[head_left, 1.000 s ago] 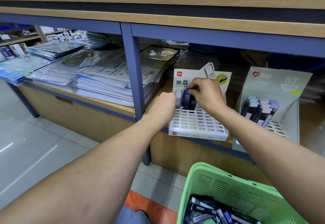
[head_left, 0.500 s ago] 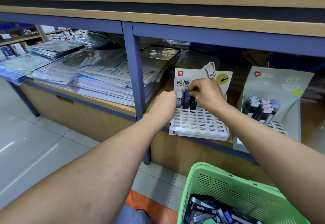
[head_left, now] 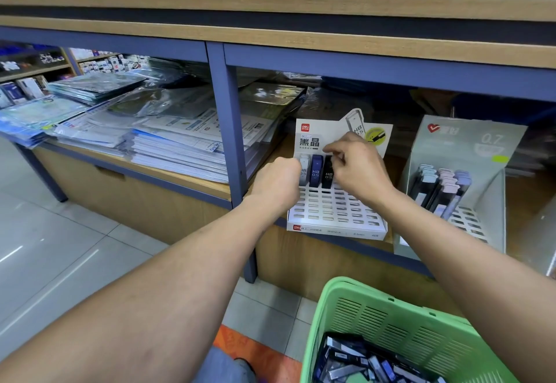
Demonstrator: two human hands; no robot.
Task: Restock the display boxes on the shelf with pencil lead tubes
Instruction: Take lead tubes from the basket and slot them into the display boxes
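Observation:
A white slotted display box [head_left: 337, 229] stands on the shelf with three upright lead tubes in its back row: white [head_left: 304, 172], blue [head_left: 316, 172] and black [head_left: 328, 175]. My right hand [head_left: 358, 169] is over the back row, thumb and forefinger pinching the top of the black tube. My left hand [head_left: 278, 181] is curled in a fist against the box's left edge beside the white tube; whatever is inside the fist is hidden. A green basket [head_left: 391, 322] below holds several loose tubes [head_left: 361, 361].
To the right stands a grey-green display box [head_left: 496, 202] with several tubes [head_left: 442, 184] in it. A blue upright post [head_left: 231, 142] divides the shelf, with stacks of plastic-wrapped paper [head_left: 180, 148] to its left. Tiled floor lies below.
My right hand has lifted slightly and shifted right, uncovering the tops of the white and blue tubes. My left hand has stayed in place.

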